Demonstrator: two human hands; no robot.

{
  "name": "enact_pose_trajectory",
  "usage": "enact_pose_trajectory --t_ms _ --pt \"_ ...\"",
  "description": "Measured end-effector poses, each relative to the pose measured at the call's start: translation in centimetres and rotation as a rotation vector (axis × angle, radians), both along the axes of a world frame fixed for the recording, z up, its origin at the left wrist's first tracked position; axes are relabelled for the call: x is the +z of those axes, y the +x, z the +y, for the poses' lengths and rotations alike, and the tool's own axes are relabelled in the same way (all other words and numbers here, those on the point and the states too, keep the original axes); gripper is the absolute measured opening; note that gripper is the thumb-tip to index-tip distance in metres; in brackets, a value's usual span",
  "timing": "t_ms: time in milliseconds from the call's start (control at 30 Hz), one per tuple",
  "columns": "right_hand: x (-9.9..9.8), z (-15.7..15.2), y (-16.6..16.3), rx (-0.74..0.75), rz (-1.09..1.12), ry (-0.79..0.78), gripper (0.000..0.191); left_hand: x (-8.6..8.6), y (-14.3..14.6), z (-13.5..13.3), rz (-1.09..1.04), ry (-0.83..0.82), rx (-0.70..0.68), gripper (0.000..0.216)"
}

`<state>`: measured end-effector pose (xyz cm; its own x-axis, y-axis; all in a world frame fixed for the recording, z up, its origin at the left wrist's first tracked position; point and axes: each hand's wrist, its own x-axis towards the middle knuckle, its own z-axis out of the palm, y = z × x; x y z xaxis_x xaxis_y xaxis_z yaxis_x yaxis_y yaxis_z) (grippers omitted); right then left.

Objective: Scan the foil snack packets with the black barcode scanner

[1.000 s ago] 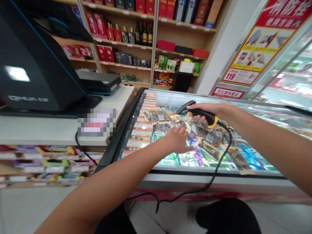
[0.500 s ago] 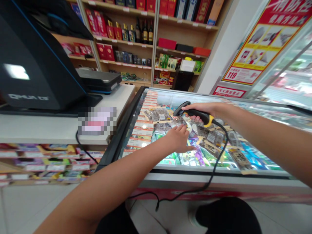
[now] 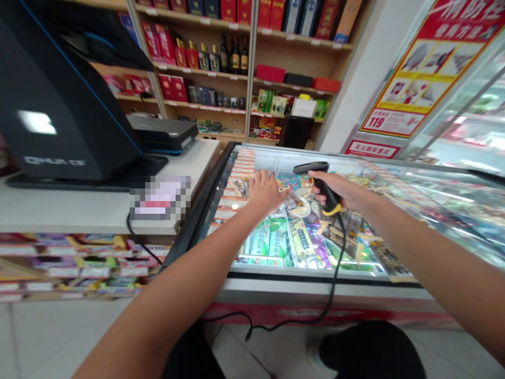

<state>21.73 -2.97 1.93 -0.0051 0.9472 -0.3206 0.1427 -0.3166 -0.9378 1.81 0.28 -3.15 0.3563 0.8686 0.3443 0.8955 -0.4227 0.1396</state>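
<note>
My right hand [image 3: 335, 188] is wrapped round the grip of a black and yellow barcode scanner [image 3: 328, 196], its head tilted up and pointing left above the glass-topped freezer [image 3: 315, 273]. A black cable [image 3: 335, 279] hangs from its handle. To the left, my left hand [image 3: 267, 193] lies palm down over a clear snack packet [image 3: 240, 187], fingers stretched and thumb apart. The hand covers most of that packet. More dark-filled packets [image 3: 339, 231] are strewn on the glass to the right, under and beyond the scanner. Coloured ice-cream packs [image 3: 278, 239] show through the glass.
A white counter [image 3: 98, 210] on the left carries a black checkout terminal [image 3: 74, 116] and a blurred-out flat item [image 3: 160, 197]. Price labels [image 3: 226, 202] line the freezer's left side. Behind stand shelves [image 3: 205, 68] of boxes and bottles. The cable loops down along the freezer's front.
My left hand has moved up and left, onto the packet near the price labels. The scanner has shifted right and been tilted more upright, its cable swinging along. Some packets have shifted on the glass.
</note>
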Motion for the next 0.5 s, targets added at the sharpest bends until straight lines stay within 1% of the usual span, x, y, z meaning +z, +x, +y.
enact_pose_trajectory --t_ms 67,167,233,300,400,500 --pt "-1.3 -0.6 -0.2 -0.018 0.022 0.035 0.032 -0.3 -0.3 1.2 0.043 -0.053 0.005 0.07" --pt "-2.9 -1.3 -0.4 0.039 0.044 0.09 0.031 -0.7 -0.3 1.9 0.091 -0.05 -0.052 0.063" --pt "-3.4 -1.8 -0.3 0.079 0.114 0.134 0.035 -0.7 -0.1 1.9 0.089 -0.039 -0.081 0.057" --pt "-3.6 -2.4 -0.1 0.108 0.208 0.174 0.04 -0.7 0.0 2.0 0.059 -0.047 -0.109 0.054" --pt "-3.4 -3.6 0.3 0.115 0.262 0.237 0.04 -0.7 0.0 2.4 -0.073 -0.053 -0.152 0.053" --pt "-2.9 -4.6 0.3 0.119 0.253 0.319 0.035 -0.6 0.1 3.2 -0.343 -0.04 -0.171 0.041"
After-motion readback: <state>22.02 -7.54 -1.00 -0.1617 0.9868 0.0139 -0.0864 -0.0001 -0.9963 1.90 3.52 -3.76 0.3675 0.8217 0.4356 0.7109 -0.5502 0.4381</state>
